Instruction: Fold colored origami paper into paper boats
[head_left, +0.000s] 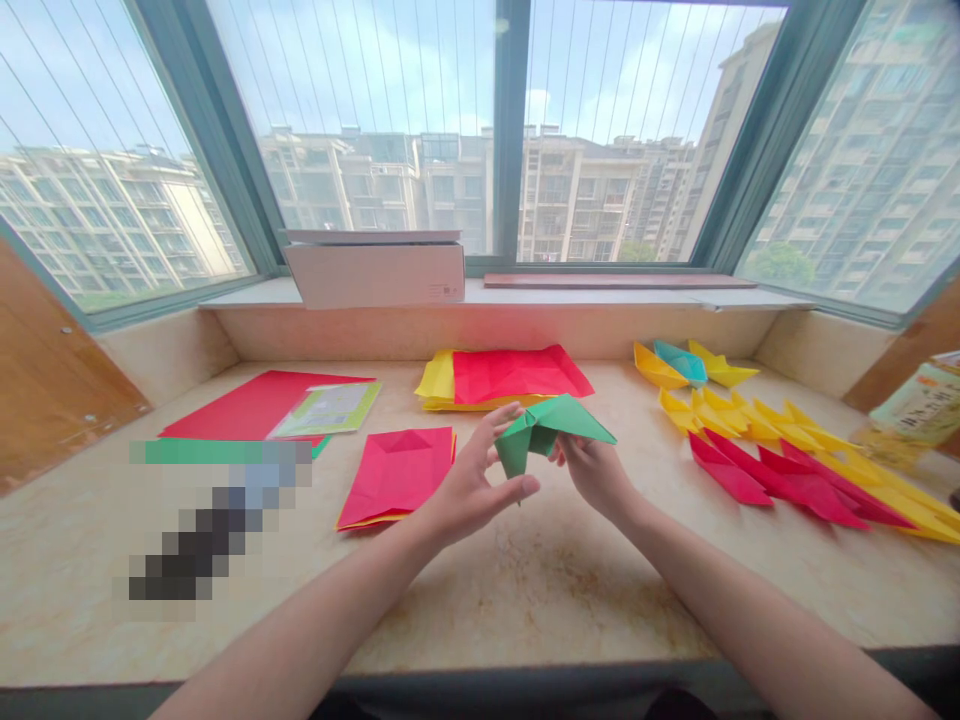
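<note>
A green folded paper boat is held up above the counter, tilted, with one pointed end to the right and another hanging down on the left. My right hand grips it from below on its right side, the fingers partly hidden behind the paper. At the left end, my left hand has its thumb stretched out and its fingers spread, close to the paper; whether the fingertips touch it I cannot tell. Just left of that hand lies a stack of pink-red and yellow creased sheets.
Creased red and yellow paper lies behind my hands. Flat red sheets and a clear packet are at left, near a blurred-out object. Yellow boats, red boats and a blue boat stand right. A white box sits on the sill.
</note>
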